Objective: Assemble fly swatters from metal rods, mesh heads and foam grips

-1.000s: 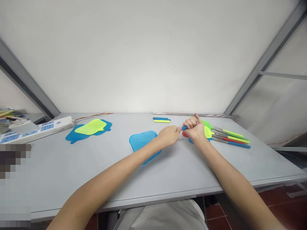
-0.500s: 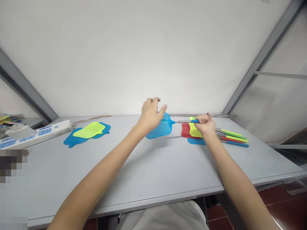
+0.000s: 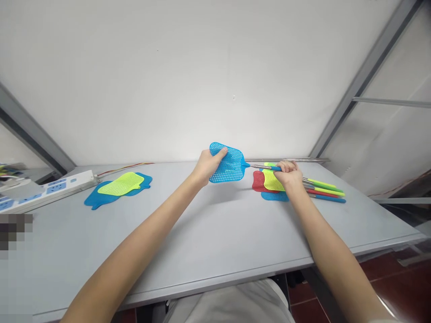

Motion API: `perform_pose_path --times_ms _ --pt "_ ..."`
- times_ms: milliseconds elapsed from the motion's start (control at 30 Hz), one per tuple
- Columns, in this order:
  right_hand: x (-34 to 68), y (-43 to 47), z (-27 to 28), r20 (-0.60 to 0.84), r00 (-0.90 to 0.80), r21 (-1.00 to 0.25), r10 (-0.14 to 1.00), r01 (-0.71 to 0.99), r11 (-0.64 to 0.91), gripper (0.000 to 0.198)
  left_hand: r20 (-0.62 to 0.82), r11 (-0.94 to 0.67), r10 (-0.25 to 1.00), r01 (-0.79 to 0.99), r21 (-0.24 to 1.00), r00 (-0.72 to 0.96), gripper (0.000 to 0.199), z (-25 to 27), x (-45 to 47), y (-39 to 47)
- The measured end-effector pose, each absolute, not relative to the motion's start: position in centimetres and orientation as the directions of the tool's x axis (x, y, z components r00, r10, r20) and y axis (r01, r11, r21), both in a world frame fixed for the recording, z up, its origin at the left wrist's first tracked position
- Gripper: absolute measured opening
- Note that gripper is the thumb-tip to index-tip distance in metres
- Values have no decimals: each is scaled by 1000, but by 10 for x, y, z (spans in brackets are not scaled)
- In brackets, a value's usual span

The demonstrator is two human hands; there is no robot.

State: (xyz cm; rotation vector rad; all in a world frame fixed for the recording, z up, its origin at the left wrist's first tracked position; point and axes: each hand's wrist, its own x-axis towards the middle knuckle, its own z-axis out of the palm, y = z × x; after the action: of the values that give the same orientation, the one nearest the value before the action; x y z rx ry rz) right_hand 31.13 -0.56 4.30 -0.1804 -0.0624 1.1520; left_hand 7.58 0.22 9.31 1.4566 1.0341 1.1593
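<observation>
A blue fly swatter (image 3: 233, 167) with a perforated paddle and a thin metal shaft is held above the table between both hands. My left hand (image 3: 208, 165) grips the paddle's left side, thumb across the front and fingers behind it. Around the blue handle, my right hand (image 3: 289, 172) is closed. Beneath and beside that hand lies a pile of other swatters, including a red swatter head (image 3: 258, 181) and a yellow swatter head (image 3: 272, 180). Their coloured handles (image 3: 328, 194) point to the right.
On the left of the grey table (image 3: 202, 251) lie loose swatter heads, a yellow head (image 3: 121, 184) on top of blue ones (image 3: 96, 197). A white power strip (image 3: 72, 184) with wires is at the far left. Metal rods (image 3: 310, 159) lie along the back wall.
My left hand has gone from hovering open over the blue paddle to gripping its left side. The paddle is now tilted up more, while my right hand keeps hold of the handle.
</observation>
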Motion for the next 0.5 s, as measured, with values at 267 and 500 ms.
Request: perform_pose_path --times_ms 267,500 --pt "304 -4 37 -181 366 -156 913 -927 341 32 435 -493 868 315 811 239 36 102 71 3" --pt "313 -1 38 -229 408 -134 884 -913 386 31 345 -387 910 176 905 229 36 87 82 0"
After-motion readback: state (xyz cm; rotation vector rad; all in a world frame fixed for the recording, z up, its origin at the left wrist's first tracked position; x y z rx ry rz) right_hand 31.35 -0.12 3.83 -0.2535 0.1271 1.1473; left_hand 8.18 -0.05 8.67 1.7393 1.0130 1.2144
